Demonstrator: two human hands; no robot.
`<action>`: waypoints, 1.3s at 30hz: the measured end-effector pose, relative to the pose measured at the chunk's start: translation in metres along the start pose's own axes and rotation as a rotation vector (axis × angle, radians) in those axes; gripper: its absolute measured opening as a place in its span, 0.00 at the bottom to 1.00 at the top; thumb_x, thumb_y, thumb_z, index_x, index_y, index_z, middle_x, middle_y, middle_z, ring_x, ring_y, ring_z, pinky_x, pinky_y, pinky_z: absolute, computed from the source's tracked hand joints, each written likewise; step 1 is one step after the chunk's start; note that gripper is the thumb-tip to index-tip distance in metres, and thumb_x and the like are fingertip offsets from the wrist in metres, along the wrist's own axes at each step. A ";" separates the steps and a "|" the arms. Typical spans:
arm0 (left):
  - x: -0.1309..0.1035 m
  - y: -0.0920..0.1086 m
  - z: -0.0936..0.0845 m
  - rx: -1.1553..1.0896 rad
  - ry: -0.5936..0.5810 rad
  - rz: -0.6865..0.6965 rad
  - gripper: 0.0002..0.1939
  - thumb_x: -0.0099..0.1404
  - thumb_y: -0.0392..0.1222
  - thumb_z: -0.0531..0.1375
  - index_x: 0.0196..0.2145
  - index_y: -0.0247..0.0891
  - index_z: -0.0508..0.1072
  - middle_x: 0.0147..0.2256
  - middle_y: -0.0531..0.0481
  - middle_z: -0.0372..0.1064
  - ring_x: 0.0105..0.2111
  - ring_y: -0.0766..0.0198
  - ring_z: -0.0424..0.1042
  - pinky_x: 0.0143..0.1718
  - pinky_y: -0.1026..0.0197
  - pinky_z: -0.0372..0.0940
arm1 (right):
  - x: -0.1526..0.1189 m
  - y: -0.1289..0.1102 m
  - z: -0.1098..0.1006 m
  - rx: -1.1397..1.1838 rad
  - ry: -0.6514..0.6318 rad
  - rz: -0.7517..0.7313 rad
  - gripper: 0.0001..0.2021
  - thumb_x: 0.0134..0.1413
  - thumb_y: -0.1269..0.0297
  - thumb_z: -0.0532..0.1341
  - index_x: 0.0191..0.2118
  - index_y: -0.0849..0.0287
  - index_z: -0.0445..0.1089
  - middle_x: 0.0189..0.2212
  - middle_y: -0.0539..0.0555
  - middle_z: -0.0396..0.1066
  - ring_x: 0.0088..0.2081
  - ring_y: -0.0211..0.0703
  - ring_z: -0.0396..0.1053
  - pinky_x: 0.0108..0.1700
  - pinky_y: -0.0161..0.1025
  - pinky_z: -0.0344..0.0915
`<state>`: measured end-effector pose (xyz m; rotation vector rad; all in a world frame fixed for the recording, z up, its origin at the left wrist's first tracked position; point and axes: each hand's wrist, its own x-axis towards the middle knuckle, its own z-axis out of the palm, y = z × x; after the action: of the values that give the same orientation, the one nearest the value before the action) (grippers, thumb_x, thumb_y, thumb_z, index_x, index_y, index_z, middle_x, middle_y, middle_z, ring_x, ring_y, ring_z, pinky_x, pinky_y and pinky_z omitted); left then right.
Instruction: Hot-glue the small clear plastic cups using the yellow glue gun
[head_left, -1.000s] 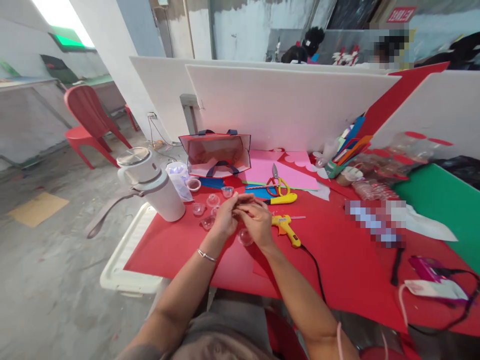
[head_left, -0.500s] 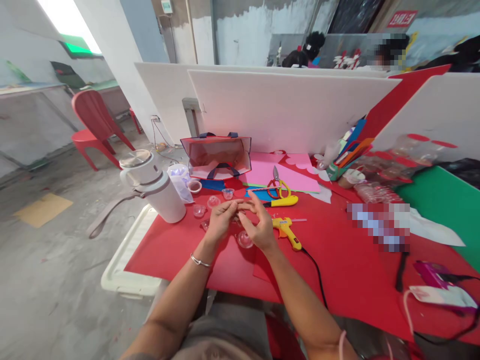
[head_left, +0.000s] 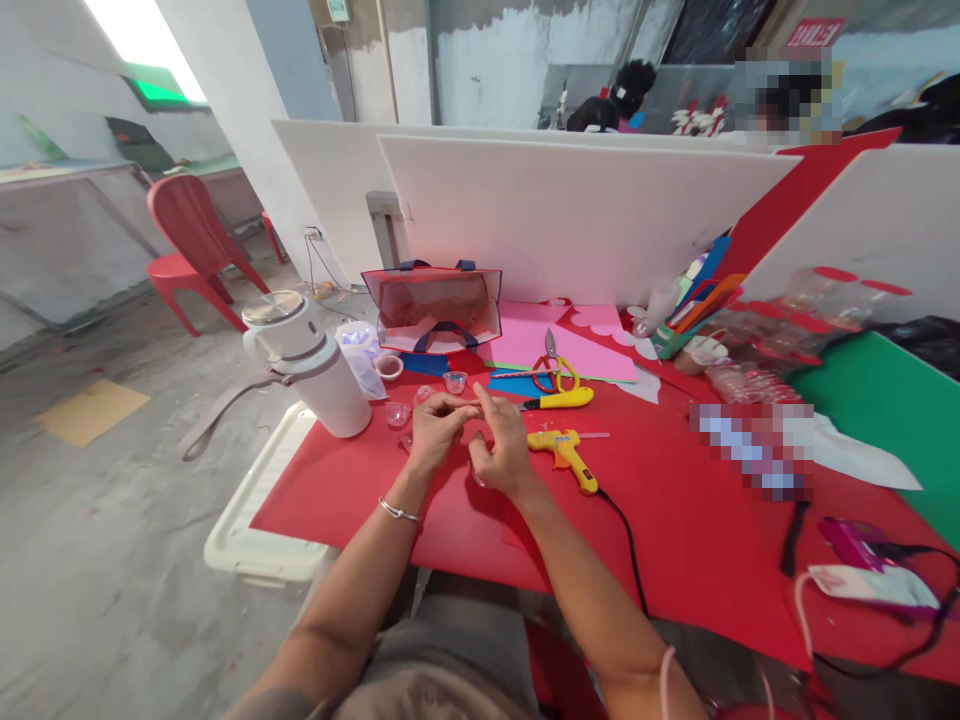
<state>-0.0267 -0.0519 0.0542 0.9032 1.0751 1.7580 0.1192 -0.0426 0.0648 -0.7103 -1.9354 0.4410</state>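
Note:
My left hand is closed in a pinch above the red table covering, its fingertips meeting my right hand. What it pinches is too small and hidden to name. My right hand has its index finger raised and the other fingers curled; whatever they hold is hidden. Small clear plastic cups lie around my left hand, another clear cup just beyond it. Close to my right hand are a yellow glue gun and a yellow-handled cutter.
Scissors rest on pink paper behind my hands. An open bag and a white flask stand at back left. A black cord runs from the glue gun off the front edge. White boards rise behind the table.
Both hands have shifted slightly left. My right thumb has drawn away from the left fingers, and my right hand now covers most of the clear plastic piece below it.

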 end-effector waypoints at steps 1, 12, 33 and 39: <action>0.000 -0.001 -0.001 0.022 -0.001 0.001 0.18 0.51 0.52 0.78 0.28 0.36 0.81 0.17 0.56 0.66 0.14 0.73 0.59 0.16 0.67 0.54 | 0.000 0.000 0.001 0.007 0.009 0.011 0.44 0.51 0.74 0.58 0.76 0.52 0.56 0.51 0.58 0.79 0.53 0.59 0.74 0.59 0.61 0.70; -0.003 0.004 0.006 -0.179 -0.038 -0.113 0.21 0.55 0.50 0.76 0.41 0.35 0.82 0.27 0.49 0.76 0.23 0.67 0.74 0.22 0.66 0.67 | 0.003 0.000 -0.002 0.495 0.091 0.332 0.40 0.54 0.73 0.58 0.74 0.53 0.58 0.50 0.56 0.83 0.61 0.52 0.74 0.65 0.58 0.69; -0.008 0.009 0.009 0.160 0.099 0.252 0.12 0.54 0.46 0.77 0.25 0.39 0.80 0.25 0.52 0.70 0.26 0.66 0.65 0.30 0.62 0.61 | 0.003 -0.005 -0.004 0.307 0.152 0.331 0.15 0.65 0.55 0.67 0.55 0.51 0.79 0.44 0.55 0.82 0.48 0.50 0.78 0.58 0.52 0.72; -0.007 0.003 0.010 0.083 -0.045 0.073 0.18 0.51 0.51 0.78 0.26 0.37 0.78 0.23 0.53 0.69 0.22 0.70 0.63 0.25 0.65 0.60 | 0.005 0.007 -0.007 0.345 0.163 0.364 0.13 0.65 0.51 0.66 0.34 0.52 0.80 0.33 0.52 0.80 0.40 0.48 0.76 0.48 0.46 0.73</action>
<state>-0.0162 -0.0566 0.0599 1.0405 1.1047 1.7545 0.1260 -0.0336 0.0671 -0.8414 -1.5261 0.8886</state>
